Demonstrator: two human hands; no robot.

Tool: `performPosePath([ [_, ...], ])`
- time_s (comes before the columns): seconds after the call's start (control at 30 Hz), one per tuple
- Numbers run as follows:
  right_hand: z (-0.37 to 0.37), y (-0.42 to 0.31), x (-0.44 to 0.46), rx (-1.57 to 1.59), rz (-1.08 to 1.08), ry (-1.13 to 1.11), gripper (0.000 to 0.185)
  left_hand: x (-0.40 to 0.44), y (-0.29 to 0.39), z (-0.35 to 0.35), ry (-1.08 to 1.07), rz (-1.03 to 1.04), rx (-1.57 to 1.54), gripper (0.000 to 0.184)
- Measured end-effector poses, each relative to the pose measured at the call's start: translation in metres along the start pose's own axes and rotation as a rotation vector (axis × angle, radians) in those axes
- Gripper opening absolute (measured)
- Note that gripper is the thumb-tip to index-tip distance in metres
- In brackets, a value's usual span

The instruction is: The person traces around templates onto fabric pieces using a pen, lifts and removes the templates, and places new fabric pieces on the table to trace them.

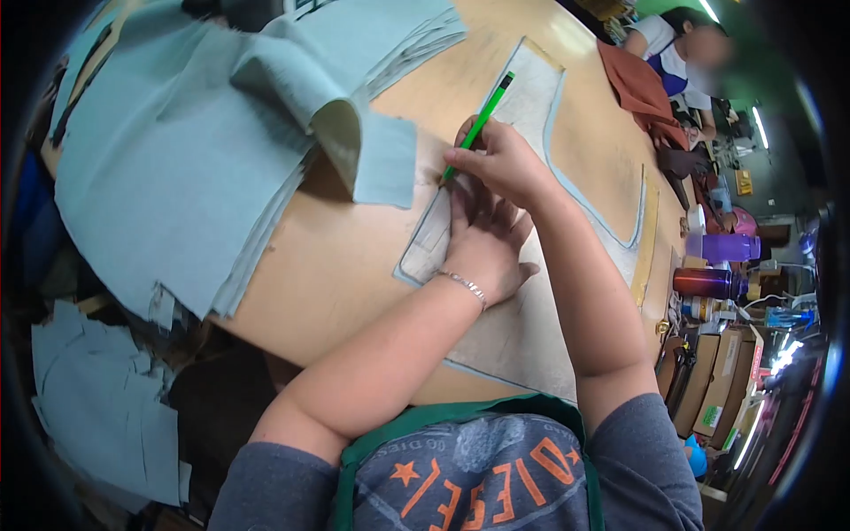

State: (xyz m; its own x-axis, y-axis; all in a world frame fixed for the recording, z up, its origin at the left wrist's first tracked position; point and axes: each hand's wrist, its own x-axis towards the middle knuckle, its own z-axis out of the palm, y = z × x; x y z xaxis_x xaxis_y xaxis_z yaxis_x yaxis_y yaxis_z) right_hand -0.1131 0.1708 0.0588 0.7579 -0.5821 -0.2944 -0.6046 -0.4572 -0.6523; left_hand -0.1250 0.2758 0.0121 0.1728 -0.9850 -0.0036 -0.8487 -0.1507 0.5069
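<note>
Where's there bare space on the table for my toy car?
Bare table shows between the big blue-grey fabric pile and the left forearm, and between the pale template and brown cloth. Crowded: bottles and boxes at right.

Dark grey short-sleeved T-shirt (452, 473), orange lettering (503, 487), orange stars (405, 472); green apron (390, 425); silvery link bracelet (469, 285).

The worn grey template (531, 99) looks matt and scuffed, lying on a smooth, faintly glossy wood-look tabletop (310, 274). Left of the template, stacked sheets (190, 208) appear matt, clothlike. Over it, the pencil (493, 103) is glossy, the bracelet (466, 285) shiny metal. Right of it, cardboard boxes (724, 376) look dull.
</note>
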Motion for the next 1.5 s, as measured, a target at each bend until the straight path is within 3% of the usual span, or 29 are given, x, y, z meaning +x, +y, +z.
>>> performPosePath([
  [0.03, -0.006, 0.011, 0.012, -0.032, -0.028, 0.043, 0.018, -0.001, -0.001, 0.002, 0.083, 0.015, -0.059, 0.063],
  [0.17, -0.04, 0.043, 0.063, 0.142, 0.01, 0.085, 0.02, 0.0, -0.001, -0.001, -0.001, 0.018, -0.079, 0.063],
  [0.27, -0.068, 0.074, 0.105, 0.202, -0.105, 0.164, 0.028, 0.0, -0.001, -0.001, 0.008, 0.022, -0.1, 0.063],
  [0.47, -0.12, 0.09, 0.166, 0.278, -0.022, 0.271, 0.029, 0.003, -0.001, -0.006, -0.051, 0.001, -0.122, 0.064],
  [0.57, -0.142, 0.104, 0.193, 0.425, -0.017, 0.274, 0.028, 0.005, 0.0, -0.01, -0.083, -0.007, -0.125, 0.064],
  [0.67, -0.163, 0.123, 0.228, 0.401, 0.064, 0.346, 0.013, 0.004, 0.0, -0.008, -0.068, -0.005, -0.094, 0.064],
  [0.8, -0.164, 0.143, 0.252, 0.138, -0.239, 0.672, 0.013, 0.005, 0.002, -0.005, -0.021, -0.006, -0.072, 0.063],
  [0.9, -0.15, 0.134, 0.227, 0.462, -0.363, 0.821, 0.017, 0.005, 0.001, -0.009, -0.059, -0.012, -0.129, 0.063],
  [0.97, -0.13, 0.101, 0.175, 0.573, -0.321, 0.614, 0.018, 0.003, -0.001, -0.006, -0.029, -0.003, -0.148, 0.062],
  [1.07, -0.082, 0.044, 0.082, 0.379, -0.188, 0.166, 0.026, 0.0, -0.003, -0.002, -0.001, 0.017, -0.153, 0.063],
  [1.17, -0.034, 0.015, 0.025, 0.486, -0.212, -0.205, 0.016, 0.001, -0.005, -0.001, 0.012, 0.022, -0.148, 0.064],
  [1.27, -0.003, -0.004, -0.003, 0.481, -0.037, -0.447, 0.015, -0.002, -0.003, 0.007, 0.02, -0.021, -0.16, 0.062],
  [1.33, 0.015, -0.006, -0.01, 0.396, -0.092, -0.435, 0.014, 0.006, -0.006, 0.01, -0.012, -0.06, -0.305, 0.059],
  [1.37, 0.02, -0.006, -0.012, 0.354, -0.12, -0.429, 0.014, 0.008, -0.006, 0.021, 0.073, -0.084, -0.281, 0.058],
  [1.5, 0.025, -0.012, -0.017, 0.236, -0.076, -0.443, 0.016, 0.001, -0.004, 0.003, -0.094, -0.152, -0.232, 0.052],
])
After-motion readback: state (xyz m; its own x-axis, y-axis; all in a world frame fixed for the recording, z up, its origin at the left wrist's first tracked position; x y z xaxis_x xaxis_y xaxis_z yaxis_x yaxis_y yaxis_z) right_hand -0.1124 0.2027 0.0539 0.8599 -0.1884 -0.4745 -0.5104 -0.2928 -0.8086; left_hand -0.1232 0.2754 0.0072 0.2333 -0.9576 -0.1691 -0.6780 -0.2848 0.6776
